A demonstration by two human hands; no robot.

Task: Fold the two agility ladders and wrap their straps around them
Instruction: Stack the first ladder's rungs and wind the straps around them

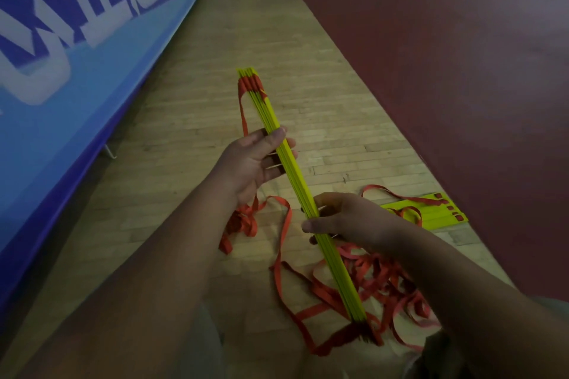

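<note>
A stacked bundle of yellow ladder rungs [271, 115] stands on edge in the air, running from upper left to lower right. My left hand [246, 163] grips it near the middle, thumb on top and fingers underneath. Lower down, my right hand [341, 218] holds the same bundle. Red straps [378, 280] hang from both ends of the rungs and lie tangled on the floor below. A second ladder [437, 212], also yellow rungs with red straps, lies flat on the floor to the right.
I am over a light wooden floor strip [308, 55]. A blue banner wall [77, 55] runs along the left. Dark red court flooring [446, 55] fills the right side.
</note>
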